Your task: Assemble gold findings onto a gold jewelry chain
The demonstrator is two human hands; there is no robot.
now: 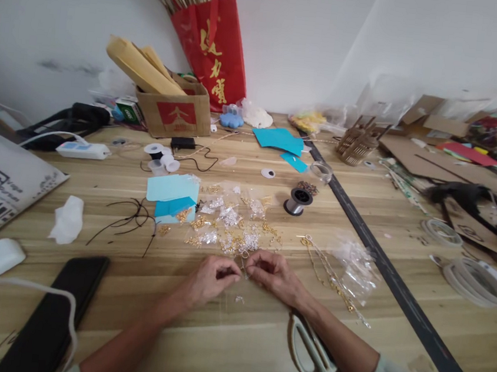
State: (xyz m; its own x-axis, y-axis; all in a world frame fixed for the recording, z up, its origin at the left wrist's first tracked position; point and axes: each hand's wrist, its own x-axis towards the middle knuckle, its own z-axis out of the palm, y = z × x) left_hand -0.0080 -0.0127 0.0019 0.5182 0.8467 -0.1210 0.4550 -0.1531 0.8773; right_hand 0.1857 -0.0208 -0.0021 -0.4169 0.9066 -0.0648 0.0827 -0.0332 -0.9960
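At the front middle of the wooden table (183, 297), my left hand (216, 277) has thumb and fingertips pinched together. My right hand (272, 274) is closed in a similar pinch just beside it. Between the fingertips is a small, thin piece with a ring at its top (245, 255), too small to make out fully. Behind the hands lie silver beads (247, 239) and small gold pieces (198, 222), some in clear bags. A few clear beads (240, 299) rest just in front of the hands. Scissors with pale handles (309, 349) lie partly under my right forearm.
Gold chains (324, 268) and clear plastic bags (356, 262) lie to the right. A wire spool (298, 202) stands behind them. Blue cards (172, 190), black cords (138, 219) and a black phone (57, 314) are on the left. A red bag (218, 52) stands at the back.
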